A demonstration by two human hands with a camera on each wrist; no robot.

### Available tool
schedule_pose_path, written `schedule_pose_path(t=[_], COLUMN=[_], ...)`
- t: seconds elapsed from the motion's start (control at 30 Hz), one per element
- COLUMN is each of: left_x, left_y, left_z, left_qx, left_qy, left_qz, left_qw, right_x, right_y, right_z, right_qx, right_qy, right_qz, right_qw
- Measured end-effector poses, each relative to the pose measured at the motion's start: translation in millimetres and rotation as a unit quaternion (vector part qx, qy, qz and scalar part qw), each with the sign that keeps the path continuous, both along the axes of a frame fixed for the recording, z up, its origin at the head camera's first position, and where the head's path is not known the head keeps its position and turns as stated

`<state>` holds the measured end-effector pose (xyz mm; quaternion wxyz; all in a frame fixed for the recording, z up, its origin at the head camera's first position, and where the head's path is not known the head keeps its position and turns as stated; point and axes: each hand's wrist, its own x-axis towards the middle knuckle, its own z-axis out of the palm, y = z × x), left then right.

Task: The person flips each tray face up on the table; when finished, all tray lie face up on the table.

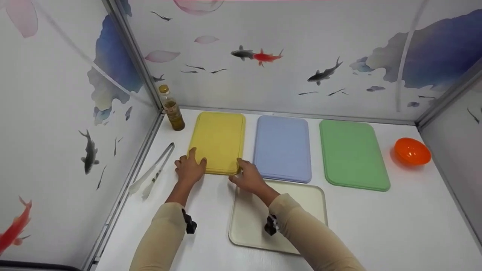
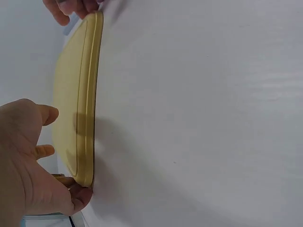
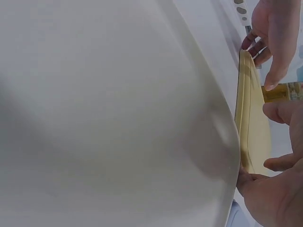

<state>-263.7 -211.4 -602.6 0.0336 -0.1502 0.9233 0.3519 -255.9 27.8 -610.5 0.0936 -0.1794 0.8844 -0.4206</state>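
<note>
In the head view, a yellow cutting board (image 1: 218, 139) lies at the left of a row of boards. My left hand (image 1: 191, 170) is at its lower left corner, with fingers touching the side edge and the thumb spread apart from them. At the lower right corner, my right hand (image 1: 249, 177) touches the board's edge with its fingers. The left wrist view shows the yellow board's near edge (image 2: 90, 94) low against the table, between both hands. Below the right hand is a cream tray (image 1: 248, 226), partly covered by the right forearm.
Right of the yellow board are a blue board (image 1: 283, 148), a green board (image 1: 354, 154) and an orange bowl (image 1: 412, 151). An oil bottle (image 1: 174, 113) stands at the back left corner, with tongs (image 1: 156, 169) in front of it. Printed wall panels enclose the white table.
</note>
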Motion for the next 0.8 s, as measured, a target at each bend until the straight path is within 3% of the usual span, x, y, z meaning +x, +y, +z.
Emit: schedule_pose_path(t=[0.17, 0.33, 0.57, 0.8], left_x=[1.9, 0.2, -1.4, 0.9], left_y=[-5.0, 0.7, 12.7, 21.5], left_z=[2.6, 7.5, 19.3, 29.5], left_qx=[0.017, 0.016, 0.015, 0.019], left_qy=[0.015, 0.06, 0.136, 0.19], left_qz=[0.026, 0.055, 0.095, 0.118], left_qw=[0.9994, 0.9966, 0.9861, 0.9744], right_x=[2.2, 1.8, -0.6, -1.3], right_y=[-7.6, -7.2, -7.9, -11.2], right_z=[0.0, 0.7, 2.5, 5.3], right_qx=[0.013, 0.015, -0.002, -0.002], right_qy=[-0.028, -0.028, -0.046, -0.063], right_qz=[0.006, 0.001, -0.001, -0.011], right_qw=[0.999, 1.0, 0.999, 0.998])
